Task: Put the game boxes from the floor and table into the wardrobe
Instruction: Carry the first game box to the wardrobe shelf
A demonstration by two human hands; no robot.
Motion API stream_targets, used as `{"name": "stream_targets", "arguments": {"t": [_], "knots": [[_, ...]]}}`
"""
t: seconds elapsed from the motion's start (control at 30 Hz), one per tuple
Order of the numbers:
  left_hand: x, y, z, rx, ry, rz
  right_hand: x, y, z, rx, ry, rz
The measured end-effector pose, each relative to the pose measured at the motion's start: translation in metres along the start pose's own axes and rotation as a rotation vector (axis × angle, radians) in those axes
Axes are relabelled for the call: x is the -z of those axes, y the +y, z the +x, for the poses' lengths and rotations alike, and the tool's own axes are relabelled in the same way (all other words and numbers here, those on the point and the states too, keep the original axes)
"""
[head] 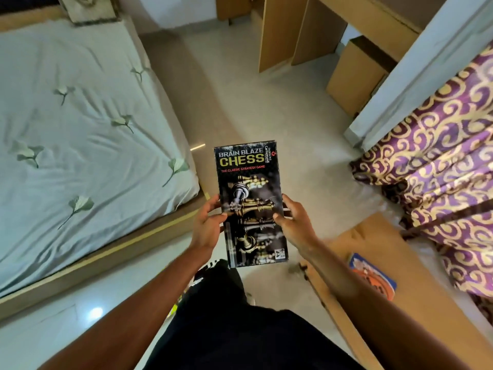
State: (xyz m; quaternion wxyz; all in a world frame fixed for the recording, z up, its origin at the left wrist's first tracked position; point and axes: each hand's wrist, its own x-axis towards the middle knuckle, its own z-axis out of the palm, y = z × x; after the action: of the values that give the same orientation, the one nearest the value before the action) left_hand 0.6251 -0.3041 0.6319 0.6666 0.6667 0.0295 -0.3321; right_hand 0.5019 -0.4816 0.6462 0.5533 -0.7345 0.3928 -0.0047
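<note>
Chess box (250, 204) is held at centre above the floor (293, 116), long axis toward 12 o'clock. Left hand (208, 222) grips its 9 o'clock edge and right hand (293, 220) its 3 o'clock edge, thumbs on the lid. Blue-orange box (373, 273) lies on the table (368, 236) at 4 o'clock.

The closed black chess box (250, 204), face up, is gripped by its long sides in the left hand (208, 222) and right hand (293, 220). A blurred blue-orange box (372, 276) lies flat on the table (426, 303).

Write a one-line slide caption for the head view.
The left hand and right hand grip a Brain Blaze Chess box above the floor; a blue-orange box lies on the wooden table.
</note>
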Motion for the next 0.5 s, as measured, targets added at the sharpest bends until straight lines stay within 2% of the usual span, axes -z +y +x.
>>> {"name": "stream_targets", "arguments": {"t": [0.27,0.5], "knots": [[-0.068,0.096,0.199,-0.052,0.102,-0.036,0.044,-0.093,0.218,0.067,0.022,-0.046],[-0.128,0.206,0.370,-0.090,0.066,-0.005,0.089,-0.193,0.387,0.049,0.047,-0.064]]}}
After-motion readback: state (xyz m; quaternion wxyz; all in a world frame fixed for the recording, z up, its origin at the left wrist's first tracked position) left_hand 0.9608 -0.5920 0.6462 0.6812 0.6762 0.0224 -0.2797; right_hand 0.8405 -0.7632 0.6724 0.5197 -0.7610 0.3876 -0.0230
